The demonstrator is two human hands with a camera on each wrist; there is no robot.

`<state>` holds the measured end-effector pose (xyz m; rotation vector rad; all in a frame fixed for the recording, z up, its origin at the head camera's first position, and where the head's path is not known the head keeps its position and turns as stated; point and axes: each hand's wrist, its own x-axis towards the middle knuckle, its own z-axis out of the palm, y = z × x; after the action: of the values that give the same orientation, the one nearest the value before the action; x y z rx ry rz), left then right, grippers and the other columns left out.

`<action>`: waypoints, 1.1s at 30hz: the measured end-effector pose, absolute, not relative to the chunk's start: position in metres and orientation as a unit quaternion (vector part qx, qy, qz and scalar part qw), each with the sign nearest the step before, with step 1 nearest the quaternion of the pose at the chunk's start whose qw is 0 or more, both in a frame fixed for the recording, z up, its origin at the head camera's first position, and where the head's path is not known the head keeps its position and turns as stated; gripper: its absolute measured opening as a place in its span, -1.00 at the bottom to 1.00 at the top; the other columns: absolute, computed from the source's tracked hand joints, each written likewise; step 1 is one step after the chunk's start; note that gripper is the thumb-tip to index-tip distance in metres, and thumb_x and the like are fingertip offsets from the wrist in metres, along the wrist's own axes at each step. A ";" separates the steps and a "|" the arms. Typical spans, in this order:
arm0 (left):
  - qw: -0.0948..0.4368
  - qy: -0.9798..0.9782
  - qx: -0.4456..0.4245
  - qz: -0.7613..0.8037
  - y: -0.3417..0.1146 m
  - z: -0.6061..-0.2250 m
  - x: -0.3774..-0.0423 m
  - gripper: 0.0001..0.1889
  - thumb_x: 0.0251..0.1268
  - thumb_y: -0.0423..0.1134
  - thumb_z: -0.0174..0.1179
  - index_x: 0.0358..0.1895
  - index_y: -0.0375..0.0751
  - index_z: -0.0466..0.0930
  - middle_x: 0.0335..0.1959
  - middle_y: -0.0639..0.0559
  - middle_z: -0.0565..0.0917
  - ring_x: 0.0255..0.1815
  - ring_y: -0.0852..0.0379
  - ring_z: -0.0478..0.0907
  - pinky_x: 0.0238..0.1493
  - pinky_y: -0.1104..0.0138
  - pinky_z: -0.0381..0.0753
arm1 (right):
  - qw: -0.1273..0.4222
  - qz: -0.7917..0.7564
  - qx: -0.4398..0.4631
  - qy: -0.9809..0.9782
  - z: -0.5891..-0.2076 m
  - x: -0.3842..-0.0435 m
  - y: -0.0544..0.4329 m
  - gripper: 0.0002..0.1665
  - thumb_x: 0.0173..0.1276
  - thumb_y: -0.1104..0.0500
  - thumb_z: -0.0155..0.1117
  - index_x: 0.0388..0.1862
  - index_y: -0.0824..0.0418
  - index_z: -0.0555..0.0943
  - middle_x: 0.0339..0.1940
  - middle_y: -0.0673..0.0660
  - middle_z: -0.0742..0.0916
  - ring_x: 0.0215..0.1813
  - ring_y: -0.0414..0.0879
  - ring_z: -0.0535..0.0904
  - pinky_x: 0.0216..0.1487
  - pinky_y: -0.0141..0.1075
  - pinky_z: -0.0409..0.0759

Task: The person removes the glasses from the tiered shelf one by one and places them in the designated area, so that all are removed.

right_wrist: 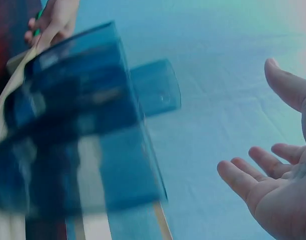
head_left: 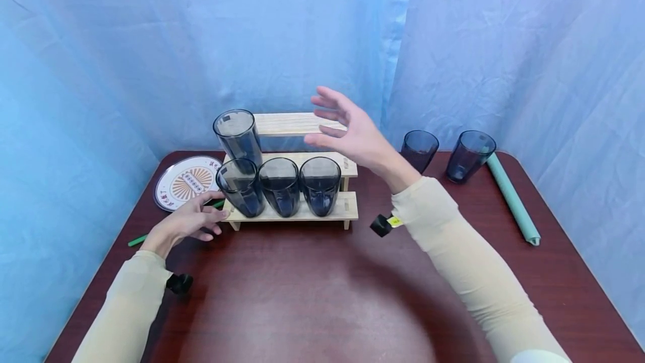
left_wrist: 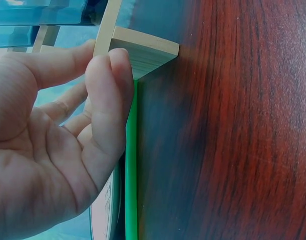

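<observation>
A stepped wooden rack [head_left: 282, 124] stands near the back of the table. Its lowest step carries three dark tinted glasses in a row: a left glass [head_left: 241, 192], a middle glass [head_left: 279, 192] and a right glass [head_left: 321, 192]. Behind the left one, another glass [head_left: 237, 128] stands on a higher step, its base partly hidden. My left hand [head_left: 194, 218] pinches the left end of the lowest step; in the left wrist view, thumb and finger meet at the wooden edge [left_wrist: 145, 42]. Above the rack's right side, my right hand [head_left: 353, 130] hovers, fingers spread, holding nothing.
Two more tinted glasses stand at the back right, one [head_left: 419, 147] partly behind my right forearm, the other [head_left: 468, 156] beside a rolled green mat [head_left: 513, 198]. A round patterned plate [head_left: 173, 184] and a green stick [head_left: 137, 241] lie left. Blue curtains [head_left: 302, 32] hang behind.
</observation>
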<state>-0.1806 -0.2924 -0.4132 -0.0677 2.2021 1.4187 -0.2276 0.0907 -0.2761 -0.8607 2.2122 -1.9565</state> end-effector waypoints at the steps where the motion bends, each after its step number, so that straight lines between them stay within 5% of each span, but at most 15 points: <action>1: 0.258 0.812 -0.025 0.523 -0.292 -0.413 -0.181 -0.21 0.48 -0.11 0.24 0.59 -0.20 -0.02 0.01 -0.29 0.61 -0.30 0.02 0.66 -0.36 0.21 0.73 | 0.041 -0.639 -0.282 0.715 -0.276 -0.228 0.084 0.06 0.26 0.17 0.56 0.62 0.07 0.18 0.47 -0.01 0.46 0.45 -0.09 0.40 0.32 -0.25 0.49; 8: 0.259 0.813 -0.025 0.521 -0.294 -0.412 -0.181 -0.21 0.49 -0.11 0.23 0.58 -0.20 -0.02 0.03 -0.30 0.60 -0.29 0.01 0.65 -0.35 0.21 0.73 | 0.088 -0.649 -0.293 0.697 -0.278 -0.239 0.038 0.09 0.23 0.18 0.57 0.62 0.14 0.16 0.48 0.05 0.44 0.46 0.03 0.39 0.30 -0.29 0.50; 15: 0.261 0.814 -0.028 0.519 -0.295 -0.412 -0.180 -0.21 0.48 -0.10 0.24 0.58 -0.20 -0.02 0.05 -0.31 0.59 -0.28 0.00 0.65 -0.33 0.19 0.74 | 0.136 -0.623 -0.259 0.725 -0.289 -0.250 0.001 0.12 0.23 0.04 0.57 0.64 -0.02 0.13 0.54 -0.05 0.35 0.53 -0.09 0.27 0.33 -0.27 0.46; 22: 0.262 0.816 -0.031 0.514 -0.295 -0.414 -0.180 -0.21 0.47 -0.07 0.25 0.57 -0.17 0.00 0.06 -0.32 0.59 -0.27 -0.01 0.66 -0.28 0.15 0.75 | 0.135 -0.573 -0.241 0.772 -0.296 -0.256 -0.023 0.24 0.18 -0.15 0.58 0.67 -0.08 0.02 0.60 -0.07 0.25 0.58 -0.09 0.18 0.44 -0.14 0.35; 33: 0.260 0.812 -0.033 0.522 -0.296 -0.409 -0.178 -0.18 0.46 -0.11 0.27 0.58 -0.20 -0.03 0.04 -0.30 0.62 -0.28 0.02 0.65 -0.34 0.21 0.73 | 0.134 -0.553 -0.239 0.787 -0.299 -0.258 -0.043 0.27 0.17 -0.08 0.61 0.67 0.02 0.00 0.62 0.04 0.22 0.54 -0.04 0.24 0.41 -0.18 0.38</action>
<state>-0.1778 -0.2965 -0.4094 -0.0900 2.1990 1.4128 -0.2585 -0.0425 -0.2985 -0.6920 2.2814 -1.6028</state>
